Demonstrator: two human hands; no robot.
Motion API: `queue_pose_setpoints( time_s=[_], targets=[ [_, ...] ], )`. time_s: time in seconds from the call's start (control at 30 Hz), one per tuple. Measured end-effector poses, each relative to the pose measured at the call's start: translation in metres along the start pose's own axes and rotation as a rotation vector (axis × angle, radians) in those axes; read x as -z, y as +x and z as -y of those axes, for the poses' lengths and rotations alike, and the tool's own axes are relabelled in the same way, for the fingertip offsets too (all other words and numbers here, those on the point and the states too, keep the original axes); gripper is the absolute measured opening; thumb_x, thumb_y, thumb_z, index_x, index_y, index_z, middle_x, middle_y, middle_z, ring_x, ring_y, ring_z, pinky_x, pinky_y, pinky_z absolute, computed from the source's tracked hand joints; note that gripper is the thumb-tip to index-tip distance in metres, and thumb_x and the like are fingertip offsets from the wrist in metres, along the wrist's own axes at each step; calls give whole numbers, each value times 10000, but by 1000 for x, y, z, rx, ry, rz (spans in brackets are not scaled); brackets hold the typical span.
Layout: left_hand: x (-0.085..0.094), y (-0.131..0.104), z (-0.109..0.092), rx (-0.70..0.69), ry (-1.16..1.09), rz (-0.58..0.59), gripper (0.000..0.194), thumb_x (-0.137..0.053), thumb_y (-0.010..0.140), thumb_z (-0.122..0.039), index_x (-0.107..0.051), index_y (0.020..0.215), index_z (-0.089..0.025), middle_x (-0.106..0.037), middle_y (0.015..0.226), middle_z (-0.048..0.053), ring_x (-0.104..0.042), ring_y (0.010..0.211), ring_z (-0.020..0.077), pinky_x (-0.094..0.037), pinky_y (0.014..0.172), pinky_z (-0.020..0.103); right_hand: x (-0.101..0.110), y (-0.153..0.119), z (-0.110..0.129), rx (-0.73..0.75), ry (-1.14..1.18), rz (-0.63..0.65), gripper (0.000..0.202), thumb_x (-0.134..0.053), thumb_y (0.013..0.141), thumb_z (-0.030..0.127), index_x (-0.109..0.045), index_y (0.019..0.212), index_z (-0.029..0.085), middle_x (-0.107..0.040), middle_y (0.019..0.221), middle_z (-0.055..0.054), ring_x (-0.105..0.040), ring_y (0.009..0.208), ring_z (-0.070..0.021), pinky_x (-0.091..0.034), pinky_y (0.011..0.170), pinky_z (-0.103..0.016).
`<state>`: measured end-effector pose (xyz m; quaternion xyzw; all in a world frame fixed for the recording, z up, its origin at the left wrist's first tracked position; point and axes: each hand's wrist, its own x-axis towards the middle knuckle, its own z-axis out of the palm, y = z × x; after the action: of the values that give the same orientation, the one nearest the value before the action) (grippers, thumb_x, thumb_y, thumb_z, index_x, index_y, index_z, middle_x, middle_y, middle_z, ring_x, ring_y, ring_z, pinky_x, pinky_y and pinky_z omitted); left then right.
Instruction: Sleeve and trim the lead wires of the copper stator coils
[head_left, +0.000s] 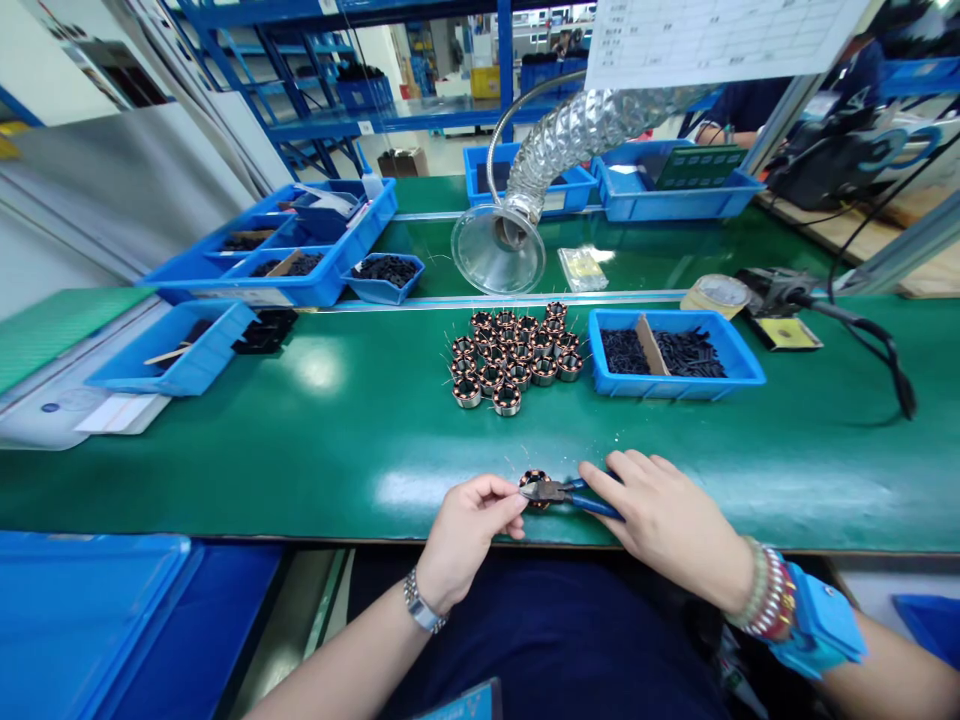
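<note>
Near the front edge of the green bench sits a single copper-wound ring core [536, 478], with thin wires sticking up from it. My left hand [474, 520] is at its left side, thumb and fingertips pinched together by the plier tips; what they pinch is too small to make out. My right hand [660, 510] is closed around the blue handles of the pliers [551, 491], whose jaws lie across the front of the core. Behind, several similar cores [517, 350] stand grouped on the bench.
A blue bin of black strips [675, 382] stands right of the grouped cores. A clear funnel hood [499, 250] hangs behind them. Blue trays [330, 290] line the left back. A tape roll [716, 295] and black cable [862, 320] are at right. A co-worker's arm [724, 133] shows beyond.
</note>
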<state>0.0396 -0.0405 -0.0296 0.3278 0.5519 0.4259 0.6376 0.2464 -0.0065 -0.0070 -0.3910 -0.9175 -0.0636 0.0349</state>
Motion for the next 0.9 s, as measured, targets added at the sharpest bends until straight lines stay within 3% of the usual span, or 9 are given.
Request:
queue_pose_setpoints(
  time_s=[0.1, 0.2, 0.27, 0.37, 0.57, 0.67, 0.73, 0.8, 0.9],
  targets=[
    [4, -5, 1, -101, 101, -36, 180, -614, 705, -260, -569, 839, -148, -578, 660, -3, -539, 551, 94, -454, 564, 224, 1, -4, -10, -20, -11, -43, 308, -449, 820, 355, -500, 1080, 199, -517, 825, -57, -463, 736, -174, -323, 631, -285],
    [10, -14, 4, -418, 430, -141, 288, -626, 697, -257, -570, 976, -211, -583, 716, 5, -544, 623, 124, -447, 634, 252, 8, -9, -23, -78, -86, -49, 357, -506, 773, 321, -504, 1114, 217, -532, 878, -77, -462, 784, -205, -324, 668, -322],
    [11, -17, 7, -572, 704, -107, 274, -607, 717, -255, -603, 991, -243, -604, 704, 20, -548, 646, 146, -427, 667, 263, 13, -11, -28, -101, -144, -12, 403, -538, 731, 237, -503, 1133, 240, -541, 928, -87, -460, 840, -235, -315, 730, -378],
    [5, -15, 10, -592, 952, 4, 306, -537, 770, -269, -582, 1073, -273, -638, 723, 42, -563, 629, 170, -411, 633, 269, 19, -12, -30, -111, -184, 35, 451, -531, 709, 157, -498, 1149, 248, -539, 993, -98, -455, 908, -257, -286, 801, -446],
    [-1, -3, 5, -573, 1054, 1, 205, -478, 805, -285, -630, 941, -271, -672, 800, 54, -601, 696, 200, -402, 640, 264, 16, -15, -32, -123, -159, -2, 464, -520, 709, 148, -492, 1158, 263, -529, 1034, -96, -457, 950, -256, -277, 838, -473],
    [22, 2, -8, -550, 1012, -73, 188, -499, 786, -298, -633, 914, -265, -676, 889, 45, -607, 772, 204, -405, 696, 263, 8, -35, -53, -166, -143, -83, 454, -530, 720, 227, -485, 1170, 266, -532, 1023, -96, -475, 932, -257, -303, 816, -464],
    [45, 11, -21, -519, 1055, -201, 182, -520, 764, -326, -629, 894, -259, -673, 922, 39, -605, 796, 207, -405, 707, 261, 1, -59, -79, -279, -182, -164, 440, -523, 743, 354, -496, 1168, 243, -538, 1010, -114, -498, 877, -262, -343, 751, -435],
    [69, 27, -35, -455, 1198, -310, 189, -500, 764, -353, -613, 880, -254, -675, 782, 21, -601, 692, 193, -400, 640, 255, -9, -87, -112, -394, -227, -179, 442, -494, 759, 456, -536, 1134, 226, -567, 947, -123, -525, 788, -246, -374, 624, -366],
    [94, 58, -56, -403, 1251, -376, 207, -478, 761, -352, -591, 880, -227, -653, 714, 11, -584, 636, 174, -388, 589, 241, -27, -122, -160, -577, -271, -199, 548, -474, 694, 619, -614, 1026, 206, -595, 761, -130, -530, 633, -245, -314, 458, -324]
  ],
)
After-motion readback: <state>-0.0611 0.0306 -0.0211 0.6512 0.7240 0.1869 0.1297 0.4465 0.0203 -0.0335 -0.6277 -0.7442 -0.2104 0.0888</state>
